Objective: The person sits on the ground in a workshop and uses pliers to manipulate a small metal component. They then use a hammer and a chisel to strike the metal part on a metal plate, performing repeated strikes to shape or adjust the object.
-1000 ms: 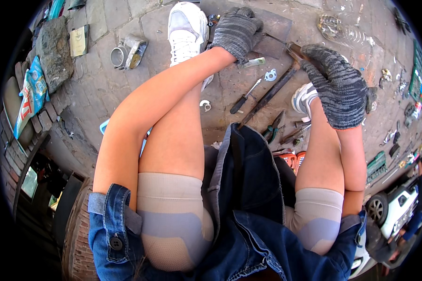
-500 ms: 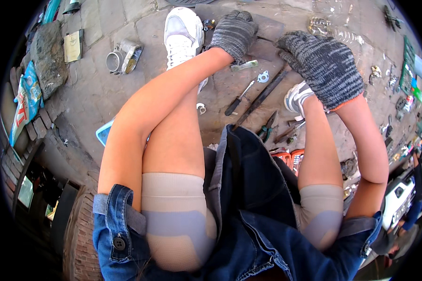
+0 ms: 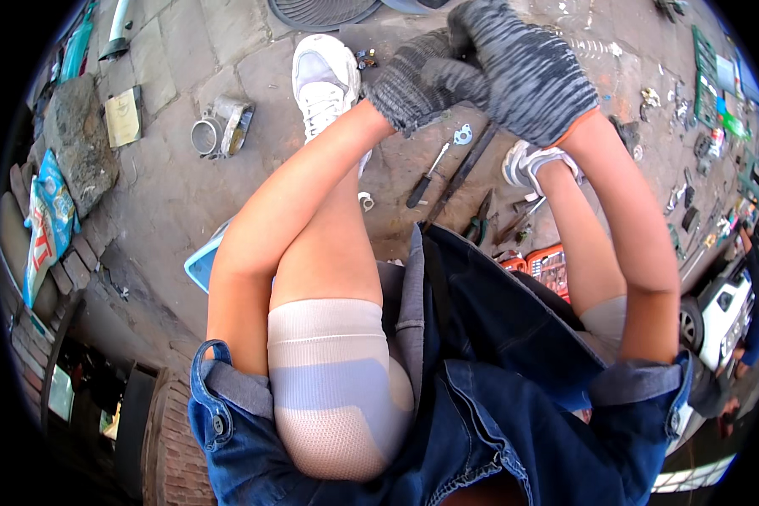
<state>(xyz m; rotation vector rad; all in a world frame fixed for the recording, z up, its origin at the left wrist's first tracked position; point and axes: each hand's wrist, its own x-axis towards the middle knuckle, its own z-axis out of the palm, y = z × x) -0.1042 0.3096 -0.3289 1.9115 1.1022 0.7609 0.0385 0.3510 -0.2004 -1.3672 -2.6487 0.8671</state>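
Note:
My left hand (image 3: 422, 83), in a grey knitted glove, is closed with its fingers curled toward my right hand. Over and against it comes my right hand (image 3: 535, 76), gloved alike, its fingers bent down where the two meet. Whatever lies between them is hidden by the gloves. Just below on the paving are a thin flat metal gasket (image 3: 463, 133), a screwdriver (image 3: 427, 179) with a dark handle and a long dark bar (image 3: 468, 164). A pair of pliers (image 3: 479, 221) lies closer to me.
An orange tool case (image 3: 548, 268) sits between my legs. To the left are a metal part with a round opening (image 3: 219, 131), a booklet (image 3: 123, 118), a large stone (image 3: 80, 143) and a blue packet (image 3: 49, 219). Scattered small parts and a green tray (image 3: 705, 76) lie right.
My right hand has moved left and away from me, from apart to meeting my left hand. The left hand has shifted slightly nearer, and the whole view has tilted a little.

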